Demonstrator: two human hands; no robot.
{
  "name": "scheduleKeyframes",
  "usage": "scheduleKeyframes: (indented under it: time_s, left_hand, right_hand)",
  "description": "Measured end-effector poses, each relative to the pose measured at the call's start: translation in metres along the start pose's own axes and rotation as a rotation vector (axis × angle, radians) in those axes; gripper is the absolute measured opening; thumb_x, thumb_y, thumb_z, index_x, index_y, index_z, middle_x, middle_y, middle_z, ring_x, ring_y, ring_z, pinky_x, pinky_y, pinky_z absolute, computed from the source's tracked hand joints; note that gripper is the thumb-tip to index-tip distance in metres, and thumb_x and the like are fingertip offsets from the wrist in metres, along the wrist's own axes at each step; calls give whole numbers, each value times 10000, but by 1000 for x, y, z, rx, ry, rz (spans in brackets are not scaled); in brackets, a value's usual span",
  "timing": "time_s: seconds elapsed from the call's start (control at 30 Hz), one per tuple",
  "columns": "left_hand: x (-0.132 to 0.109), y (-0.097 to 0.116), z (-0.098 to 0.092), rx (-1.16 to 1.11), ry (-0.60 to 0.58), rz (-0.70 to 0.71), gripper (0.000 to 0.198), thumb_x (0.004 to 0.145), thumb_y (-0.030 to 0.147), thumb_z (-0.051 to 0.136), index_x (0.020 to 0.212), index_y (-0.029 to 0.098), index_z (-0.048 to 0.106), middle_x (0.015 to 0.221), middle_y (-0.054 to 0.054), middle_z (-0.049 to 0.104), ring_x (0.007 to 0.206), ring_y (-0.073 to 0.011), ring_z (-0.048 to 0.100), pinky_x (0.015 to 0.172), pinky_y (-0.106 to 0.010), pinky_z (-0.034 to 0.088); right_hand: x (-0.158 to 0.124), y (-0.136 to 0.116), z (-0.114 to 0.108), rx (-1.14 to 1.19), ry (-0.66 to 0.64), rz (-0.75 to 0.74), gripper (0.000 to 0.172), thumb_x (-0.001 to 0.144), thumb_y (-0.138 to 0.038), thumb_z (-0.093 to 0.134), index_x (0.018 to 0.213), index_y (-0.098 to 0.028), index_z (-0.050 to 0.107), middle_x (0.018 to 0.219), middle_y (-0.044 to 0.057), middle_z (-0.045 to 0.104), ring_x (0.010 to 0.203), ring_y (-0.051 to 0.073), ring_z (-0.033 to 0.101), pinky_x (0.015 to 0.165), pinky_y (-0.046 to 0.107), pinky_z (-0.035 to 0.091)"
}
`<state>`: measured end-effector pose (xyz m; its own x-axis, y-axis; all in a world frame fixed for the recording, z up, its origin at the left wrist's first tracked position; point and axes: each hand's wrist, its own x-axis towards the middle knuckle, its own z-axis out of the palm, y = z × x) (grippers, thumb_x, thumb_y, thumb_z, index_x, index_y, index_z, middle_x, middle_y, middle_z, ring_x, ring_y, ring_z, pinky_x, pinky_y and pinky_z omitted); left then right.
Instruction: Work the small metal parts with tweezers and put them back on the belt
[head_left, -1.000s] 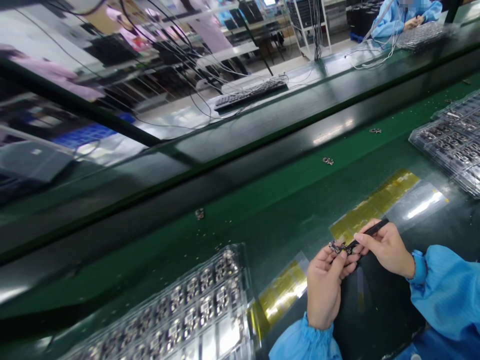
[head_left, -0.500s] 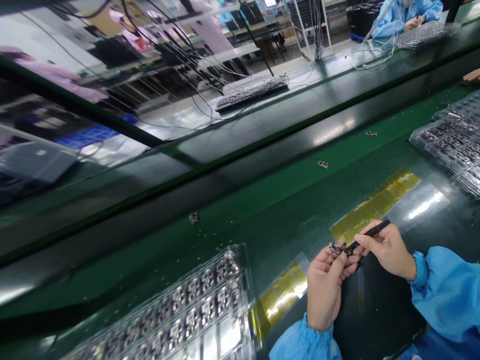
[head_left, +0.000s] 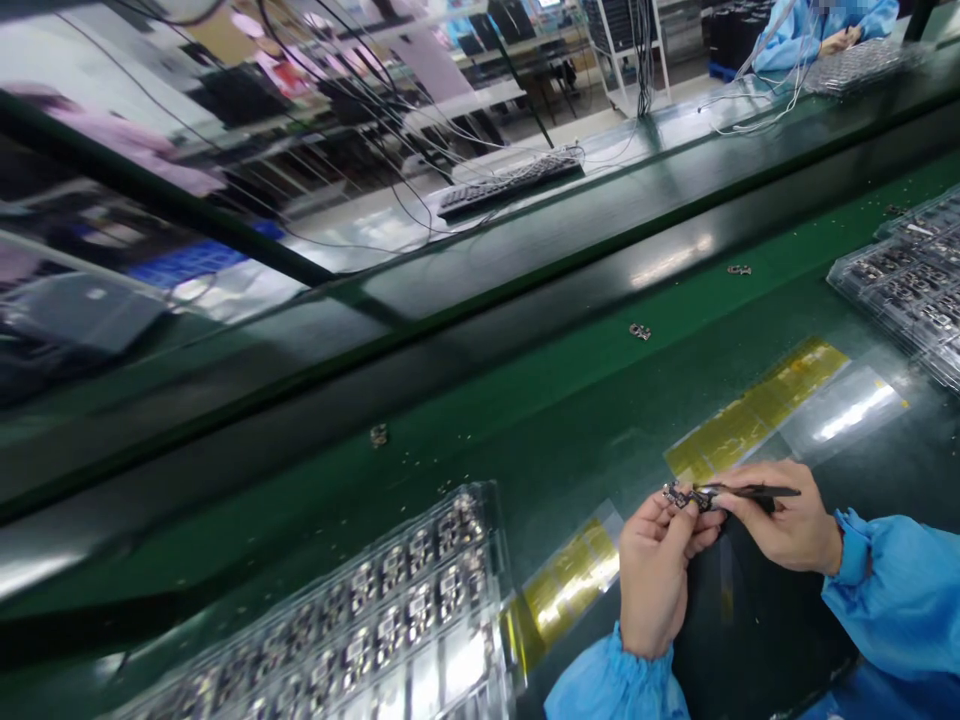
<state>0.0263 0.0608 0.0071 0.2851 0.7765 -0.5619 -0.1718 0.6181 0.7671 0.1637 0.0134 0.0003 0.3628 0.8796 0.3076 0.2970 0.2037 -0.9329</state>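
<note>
My left hand (head_left: pixel 658 560) is closed, pinching a small circuit board (head_left: pixel 684 497) between thumb and fingers. My right hand (head_left: pixel 784 515) grips black tweezers (head_left: pixel 761 491), held nearly level. Their tip meets the right part of the board, though my fingers partly hide the contact. Just beyond both hands lies a sheet of yellow film pieces (head_left: pixel 757 410) on a clear backing. A second yellow film sheet (head_left: pixel 574 580) is to the left of my left hand.
A clear plastic tray (head_left: pixel 491 560) of circuit boards stands at the lower left, and another tray (head_left: pixel 855 280) at the right. Loose boards, including one board (head_left: pixel 640 331), lie on the green belt (head_left: pixel 525 385). Across the line sits a person in blue sleeves (head_left: pixel 787 45).
The tweezers have tipped from a slant to nearly level, and my right hand has turned with them. My left hand still holds the board. The whole view has shifted slightly.
</note>
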Motion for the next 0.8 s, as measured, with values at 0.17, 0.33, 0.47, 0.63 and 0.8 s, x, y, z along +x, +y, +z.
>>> scheduleKeyframes:
  time_s: [0.17, 0.33, 0.47, 0.63, 0.8]
  left_hand:
    - [0, -2, 0, -1, 12, -9, 350, 565, 278, 793, 818, 126, 605, 694, -17, 651, 614, -153, 668, 528, -184, 518]
    - [-1, 2, -5, -20, 53, -2, 348, 569, 253, 791, 835, 134, 603, 701, -10, 654, 606, -147, 666, 525, -184, 523]
    - [26, 45, -18, -15, 147, 169, 290, 598, 189, 763, 837, 129, 610, 710, -21, 661, 609, -142, 662, 533, -189, 524]
    - [93, 127, -44, 18, 330, 406, 116, 721, 82, 634, 816, 121, 579, 719, -30, 651, 667, -112, 657, 638, -199, 525]
    - [98, 147, -68, 154, 465, 440, 291, 677, 102, 699, 934, 113, 564, 801, -61, 648, 558, -110, 627, 514, -220, 508]
  right_hand:
    - [2, 8, -6, -23, 102, -13, 122, 756, -182, 639, 868, -222, 666, 869, 55, 730, 803, 227, 687, 742, 361, 557]
    - [4, 10, -6, -64, 111, -39, 142, 762, -172, 637, 894, -217, 665, 866, 50, 730, 792, 221, 689, 720, 337, 559]
    - [2, 15, -2, -140, 85, -153, 156, 758, -156, 635, 898, -219, 660, 880, 59, 729, 784, 223, 696, 687, 322, 571]
    - [-3, 27, 2, -208, 20, -325, 201, 750, -129, 636, 925, -224, 661, 889, 62, 729, 784, 224, 701, 700, 314, 583]
    - [-5, 29, 7, -221, 17, -351, 244, 762, -139, 635, 989, -225, 658, 900, 63, 728, 768, 213, 703, 703, 298, 582]
